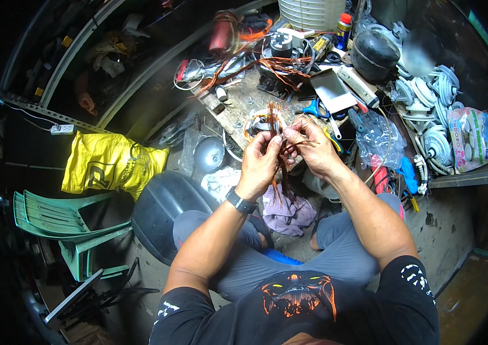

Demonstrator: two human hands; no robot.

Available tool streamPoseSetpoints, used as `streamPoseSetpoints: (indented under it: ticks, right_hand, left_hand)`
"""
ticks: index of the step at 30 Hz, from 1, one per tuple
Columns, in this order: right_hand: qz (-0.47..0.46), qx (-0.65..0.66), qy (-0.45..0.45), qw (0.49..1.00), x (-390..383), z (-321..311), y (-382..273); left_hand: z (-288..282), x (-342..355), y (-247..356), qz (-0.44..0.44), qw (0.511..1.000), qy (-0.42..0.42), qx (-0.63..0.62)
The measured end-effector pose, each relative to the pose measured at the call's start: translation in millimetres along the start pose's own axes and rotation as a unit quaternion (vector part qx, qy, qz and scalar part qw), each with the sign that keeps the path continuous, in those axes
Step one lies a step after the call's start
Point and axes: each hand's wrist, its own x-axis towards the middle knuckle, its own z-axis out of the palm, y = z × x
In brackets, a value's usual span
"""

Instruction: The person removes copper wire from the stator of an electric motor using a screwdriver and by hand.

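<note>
A bundle of copper-coloured wires (pixel 274 110) runs upright between my two hands, its loose ends hanging below my fingers. My left hand (pixel 260 162) grips the bundle with thumb and fingers; a dark watch (pixel 241 200) is on that wrist. Beside it, my right hand (pixel 317 150) pinches some of the dark brown strands, which stick out past its fingers. What lies inside the grips is partly hidden by the fingers. Just behind the left hand, a round piece with a pale rim and wires (pixel 254 123) rests on the wooden worktable (pixel 231 117).
Blue-handled scissors (pixel 313 108), a white tray-like piece (pixel 332 91) and a red-capped spray can (pixel 343 30) lie farther back. A purple cloth (pixel 289 214) is below my hands. At left are a yellow sack (pixel 106 164) and green chairs (pixel 54 215); white plastic parts (pixel 422 95) crowd the right.
</note>
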Motion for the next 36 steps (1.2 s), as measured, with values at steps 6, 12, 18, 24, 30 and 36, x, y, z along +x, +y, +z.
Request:
streamPoseSetpoints:
  ticks: [6,12,18,24,30,36]
  right_hand:
    - [-0.048,-0.015,-0.002,0.999,3,1,6]
    - [-0.039,-0.049,0.000,0.998,1,1,3]
    - [-0.031,0.020,0.037,0.999,3,1,13]
    - [-0.058,-0.046,0.003,0.997,2,2,5]
    - [-0.027,-0.058,0.031,0.997,3,-2,9]
    - [-0.036,-0.012,0.050,0.998,-1,5,3]
  left_hand:
    - [-3,1,-3,0.008,0.999,0.003,0.037]
    - [-1,0,-3,0.011,0.999,0.011,0.044]
    - [-2,2,-3,0.007,1.000,0.023,0.012]
    - [-7,3,-11,0.027,0.995,0.020,0.094]
    - [0,2,-1,0.009,1.000,0.022,0.020]
    - [-2,2,0,0.003,0.998,0.025,0.053]
